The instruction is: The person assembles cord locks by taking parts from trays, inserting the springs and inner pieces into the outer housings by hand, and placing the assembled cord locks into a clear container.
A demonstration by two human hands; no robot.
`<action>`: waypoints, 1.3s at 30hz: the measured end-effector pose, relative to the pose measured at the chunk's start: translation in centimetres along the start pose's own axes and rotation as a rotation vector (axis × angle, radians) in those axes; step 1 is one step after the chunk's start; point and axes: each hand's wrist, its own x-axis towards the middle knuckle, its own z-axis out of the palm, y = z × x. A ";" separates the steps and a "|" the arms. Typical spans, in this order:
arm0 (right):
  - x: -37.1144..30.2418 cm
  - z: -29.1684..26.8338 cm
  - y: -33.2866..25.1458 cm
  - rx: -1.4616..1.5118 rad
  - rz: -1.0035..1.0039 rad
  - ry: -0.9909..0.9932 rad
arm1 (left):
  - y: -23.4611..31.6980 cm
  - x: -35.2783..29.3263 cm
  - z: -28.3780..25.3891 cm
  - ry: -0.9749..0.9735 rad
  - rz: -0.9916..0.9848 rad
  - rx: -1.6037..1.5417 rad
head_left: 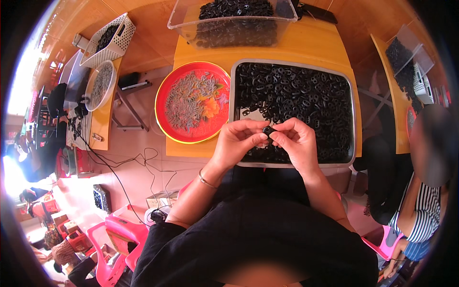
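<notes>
My left hand and my right hand meet over the near part of a metal-rimmed tray. Between their fingertips they pinch a small black plastic piece, one hand at each side of it. A layer of many similar black pieces, oval with holes, covers most of the tray. Bare tray bottom shows just beyond my left fingers. To the left of the tray sits a round red dish with a yellow rim. Many small, slim grey pieces lie scattered in it over a flower print.
At the table's far side stands a clear bin of black pieces. Side tables hold a white basket and a bowl on the left, and another clear bin on the right. A person in striped clothing sits at right. Cables cross the floor.
</notes>
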 end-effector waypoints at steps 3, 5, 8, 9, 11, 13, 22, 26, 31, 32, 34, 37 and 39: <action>0.0 0.0 0.0 0.009 0.006 0.008 | 0.0 0.0 0.0 0.003 -0.001 0.008; 0.1 0.0 -0.1 -0.019 0.003 -0.003 | 0.0 0.0 0.0 -0.002 0.005 -0.007; 0.3 0.1 -0.1 -0.049 0.009 -0.013 | 0.2 0.0 0.1 0.012 -0.012 -0.004; 0.4 0.0 -0.2 -0.050 0.010 -0.012 | 0.4 0.1 0.2 0.025 -0.023 -0.014; 0.5 -0.1 -0.5 -0.052 0.029 -0.058 | 0.4 0.1 0.0 0.041 -0.034 -0.024; 0.6 -0.2 -0.8 -0.073 0.031 -0.067 | 0.0 0.0 -0.3 -0.008 -0.048 -0.080; 0.4 0.0 -0.3 -0.068 0.020 -0.037 | 0.3 0.0 0.0 -0.001 -0.041 -0.021; 0.4 0.0 0.2 -0.100 0.007 -0.030 | 0.3 -0.1 0.2 0.046 -0.046 -0.005; 0.9 -0.2 -0.9 -0.039 0.034 -0.127 | 0.6 0.3 -0.3 -0.068 -0.077 -0.133; 1.1 -0.3 -0.9 -0.002 0.031 -0.165 | 0.6 0.4 -0.3 -0.067 -0.077 -0.134; 1.4 -1.0 -1.0 -0.040 0.095 -0.244 | 0.6 0.4 -0.5 -0.081 -0.107 -0.136; 1.5 -1.3 -0.5 -0.031 0.163 -0.334 | 0.6 0.4 -0.3 -0.074 -0.154 -0.212; 1.5 -1.4 -0.1 0.013 0.166 -0.346 | 0.7 0.3 0.0 -0.071 -0.172 -0.247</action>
